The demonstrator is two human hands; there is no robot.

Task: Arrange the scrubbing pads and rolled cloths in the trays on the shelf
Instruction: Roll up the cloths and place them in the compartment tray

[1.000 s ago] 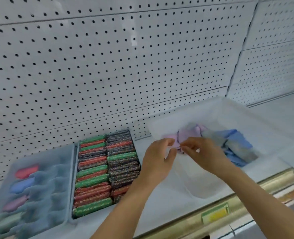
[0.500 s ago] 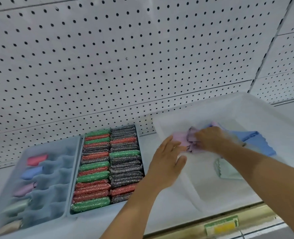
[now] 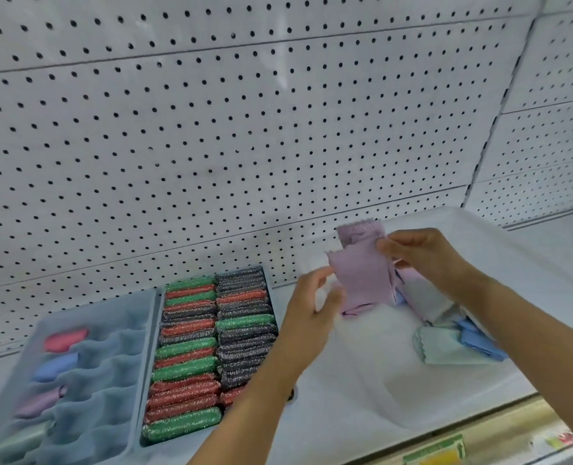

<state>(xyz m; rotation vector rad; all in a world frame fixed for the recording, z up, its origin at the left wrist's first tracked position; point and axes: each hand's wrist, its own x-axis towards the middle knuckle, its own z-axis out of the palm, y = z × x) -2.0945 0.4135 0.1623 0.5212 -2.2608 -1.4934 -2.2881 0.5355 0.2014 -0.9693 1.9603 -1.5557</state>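
Note:
My right hand (image 3: pixel 422 256) pinches the top of a lilac cloth (image 3: pixel 362 276) and holds it up above a clear plastic bin (image 3: pixel 530 263). My left hand (image 3: pixel 312 303) is at the cloth's lower left edge with its fingers curled beside it; whether it touches the cloth is unclear. A pale green cloth (image 3: pixel 442 347) and a blue cloth (image 3: pixel 479 340) lie loose in the bin. To the left, a tray of scrubbing pads (image 3: pixel 207 350) holds green, red and dark pads in two rows. A blue divided tray (image 3: pixel 117 374) at far left holds several rolled cloths in its left column.
A white pegboard wall (image 3: pixel 244 129) rises behind the shelf. The shelf's metal front rail (image 3: pixel 479 431) carries a green and yellow price label (image 3: pixel 436 451). The white shelf surface (image 3: pixel 563 236) runs on to the right of the bin.
My right hand has lifted the lilac cloth out of the bin and it now hangs up in the air. My left hand rose from the bin's edge to the cloth's side.

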